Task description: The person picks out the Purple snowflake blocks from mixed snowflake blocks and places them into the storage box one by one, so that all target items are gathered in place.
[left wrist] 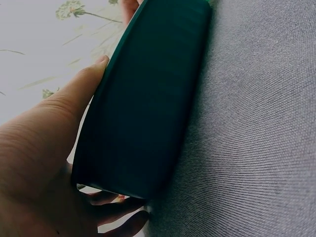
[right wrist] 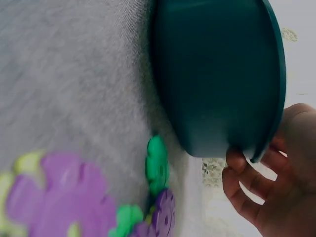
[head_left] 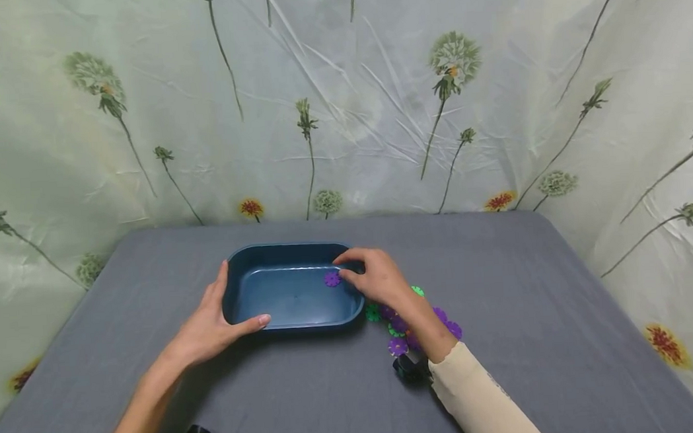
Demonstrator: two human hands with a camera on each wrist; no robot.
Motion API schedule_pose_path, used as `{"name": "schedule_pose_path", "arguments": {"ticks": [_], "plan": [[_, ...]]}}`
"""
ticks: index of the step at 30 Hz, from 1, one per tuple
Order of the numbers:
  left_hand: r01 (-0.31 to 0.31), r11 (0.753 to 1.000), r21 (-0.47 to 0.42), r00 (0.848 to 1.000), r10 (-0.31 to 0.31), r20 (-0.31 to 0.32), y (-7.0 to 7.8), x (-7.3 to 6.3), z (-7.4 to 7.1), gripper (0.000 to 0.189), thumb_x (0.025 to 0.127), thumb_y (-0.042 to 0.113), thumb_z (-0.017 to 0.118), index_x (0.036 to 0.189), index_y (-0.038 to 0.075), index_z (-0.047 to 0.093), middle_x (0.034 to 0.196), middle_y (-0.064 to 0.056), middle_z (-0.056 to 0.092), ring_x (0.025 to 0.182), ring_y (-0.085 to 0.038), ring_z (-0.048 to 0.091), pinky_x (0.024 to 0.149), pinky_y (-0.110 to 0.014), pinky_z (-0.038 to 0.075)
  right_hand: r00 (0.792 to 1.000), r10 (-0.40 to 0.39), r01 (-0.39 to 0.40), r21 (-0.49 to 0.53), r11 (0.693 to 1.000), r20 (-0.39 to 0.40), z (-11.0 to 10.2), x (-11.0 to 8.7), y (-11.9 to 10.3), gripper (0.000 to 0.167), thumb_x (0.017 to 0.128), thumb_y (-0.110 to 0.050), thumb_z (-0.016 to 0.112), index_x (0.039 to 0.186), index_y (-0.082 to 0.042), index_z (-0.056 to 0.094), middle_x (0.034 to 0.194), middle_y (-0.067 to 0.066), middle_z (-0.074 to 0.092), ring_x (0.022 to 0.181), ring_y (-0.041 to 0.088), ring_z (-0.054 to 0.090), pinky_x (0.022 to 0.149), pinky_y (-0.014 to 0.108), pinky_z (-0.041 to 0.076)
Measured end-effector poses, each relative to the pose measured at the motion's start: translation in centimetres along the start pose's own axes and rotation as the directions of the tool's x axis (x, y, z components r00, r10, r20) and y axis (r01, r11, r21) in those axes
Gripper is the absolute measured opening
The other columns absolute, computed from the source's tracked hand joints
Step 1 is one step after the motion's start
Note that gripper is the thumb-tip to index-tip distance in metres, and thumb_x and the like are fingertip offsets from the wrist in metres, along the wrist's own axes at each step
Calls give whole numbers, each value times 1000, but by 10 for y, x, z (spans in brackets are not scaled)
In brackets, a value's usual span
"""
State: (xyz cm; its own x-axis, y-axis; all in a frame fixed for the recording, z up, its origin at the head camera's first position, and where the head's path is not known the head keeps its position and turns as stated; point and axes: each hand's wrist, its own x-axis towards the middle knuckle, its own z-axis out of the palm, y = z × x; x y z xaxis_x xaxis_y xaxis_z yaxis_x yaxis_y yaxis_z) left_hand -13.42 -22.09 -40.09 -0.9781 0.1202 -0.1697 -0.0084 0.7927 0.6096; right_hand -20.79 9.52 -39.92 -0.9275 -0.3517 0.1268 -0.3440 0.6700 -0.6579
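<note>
By the left hand (head_left: pixel 207 326), a box (head_left: pixel 286 303) is gripped; inside, a purple flower (head_left: pixel 331 280) is seen beside the right hand (head_left: pixel 377 279) (whether pinched cannot be told). Placing seems under way; next, a clean release is probably called for.

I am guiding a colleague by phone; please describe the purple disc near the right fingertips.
On the grey tablecloth is a blue tray. Toward its right end, beside the right hand, is a purple flower-shaped disc, the only one visible inside the tray.

Head looking down, wrist closeups (shared tray (head_left: pixel 286 299))
</note>
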Motion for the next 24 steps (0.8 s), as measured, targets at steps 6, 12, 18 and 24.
{"name": "schedule_pose_path", "arguments": {"ticks": [6, 12, 18, 24], "plan": [[10, 1000, 8, 1000, -10, -3, 1, 1, -1, 136, 84, 65, 77, 165, 15, -21, 168, -37, 10, 145, -62, 35, 105, -76, 42, 995, -78, 84, 110, 990, -61, -7, -9, 9, 22, 100, -16, 71, 121, -11, 77, 124, 4, 75, 88, 17, 67, 78, 31, 56], [22, 1000, 10, 1000, -22, 7, 2, 1, -1, 137, 84, 66, 76, 165, 15, -22, 169, -37, 9, 145, -62, 34, 105, -77, 41, 994, -66, 81, 177, 981, -87, -14, -17, 15, 23, 100, -19, 71, 122, -12, 75, 128, 2, 72, 100, 21, 70, 87, 41, 59], [18, 1000, 9, 1000, -18, 11, 2, -1, -2, 135, 86, 65, 75, 164, 17, -24, 169, -37, 8, 147, -61, 32, 106, -77, 40, 996, -47, 65, 239, 969, -82, -24, -25, 23, 22, 100, -18, 71, 122, -15, 75, 126, 10, 71, 102, 23, 71, 89, 44, 59], [3, 1000, -8, 1000, -3, 7, 2, -1, 0, 134, 86, 63, 76, 165, 17, -22, 170, -36, 7, 149, -61, 28, 109, -77, 37, 999, -5, 17, 244, 970, -51, -33, -35, 36, 25, 101, -21, 70, 124, -11, 73, 125, 14, 70, 107, 26, 71, 93, 47, 59]]}}
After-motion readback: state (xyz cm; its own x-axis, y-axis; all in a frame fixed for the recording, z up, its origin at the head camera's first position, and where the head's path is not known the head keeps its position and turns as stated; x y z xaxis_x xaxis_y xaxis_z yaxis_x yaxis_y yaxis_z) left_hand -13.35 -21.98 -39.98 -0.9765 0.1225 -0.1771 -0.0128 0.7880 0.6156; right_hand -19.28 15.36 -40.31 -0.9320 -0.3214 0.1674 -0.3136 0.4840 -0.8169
